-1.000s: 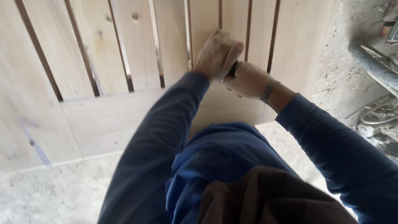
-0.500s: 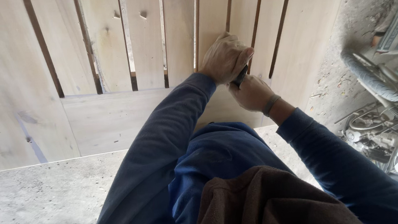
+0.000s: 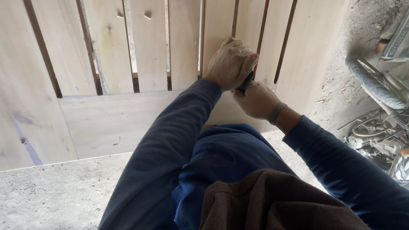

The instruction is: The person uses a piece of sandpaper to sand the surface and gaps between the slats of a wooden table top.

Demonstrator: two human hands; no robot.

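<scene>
Pale, unfinished wood everywhere: a slatted wooden panel (image 3: 160, 59) lying flat on a dusty concrete floor (image 3: 39, 203), upright slats with dark gaps between them and a wide cross board running along the near edge.

Both hands bunched together over the slats toward the right side of the panel. Left hand (image 3: 231, 64) curled into a loose fist, knuckles up, fingers pressed together and wrapped down around a small dark tool (image 3: 246, 82). Right hand (image 3: 257, 100) tucked just below and touching it, fingers closed around the lower end of that same tool, a grey band on the wrist. Only a sliver of the tool peeking out between the two hands, so no telling what kind of tool exactly. Sits right over the gap between two slats, just above where the slats meet the cross board.

Dark blue sleeves on both arms, blue trousers underneath, something brown and fuzzy bunched up at the bottom of the view.

Couple of little notches or knots near the top of the middle slats. Faint bluish streak on the big board at far left.

Off to the right, a motorbike (image 3: 392, 113) parked on the gritty ground, tyre and handlebar bits showing, well apart from the panel.
</scene>
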